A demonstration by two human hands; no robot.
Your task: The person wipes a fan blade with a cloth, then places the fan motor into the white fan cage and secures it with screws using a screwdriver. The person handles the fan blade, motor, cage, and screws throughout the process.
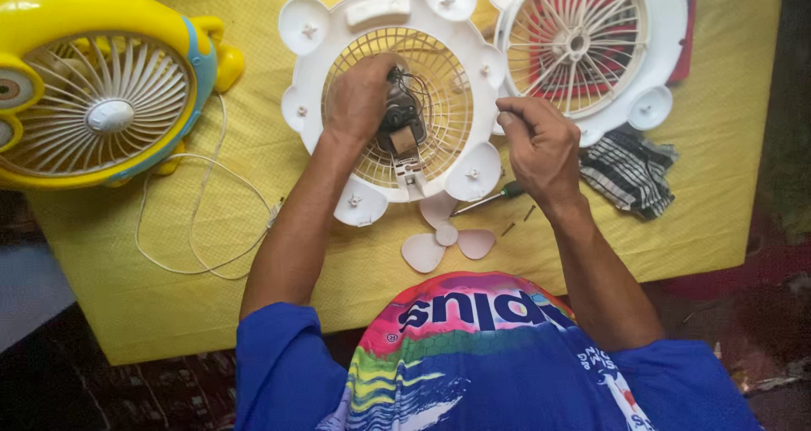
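- So the white fan is sitting in pieces on the yellow table: front grille off by the far right corner, blade and screwdriver lying near the front edge.
- Left hand is gripping the small motor in the rear grille, mid-table, wires not yet tidied.
- Right hand is pinching closed just beside that grille; can't tell on what.

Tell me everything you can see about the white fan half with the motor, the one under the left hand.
The white fan half lies flat on the yellow tablecloth. It looks like plastic: a round cream grille ringed by rounded lobes with screw posts, and a rectangular tab at the far edge. A dark motor with thin wires sits at its centre. The left hand rests on the grille and grips the motor. Its right rim meets a second white grille.
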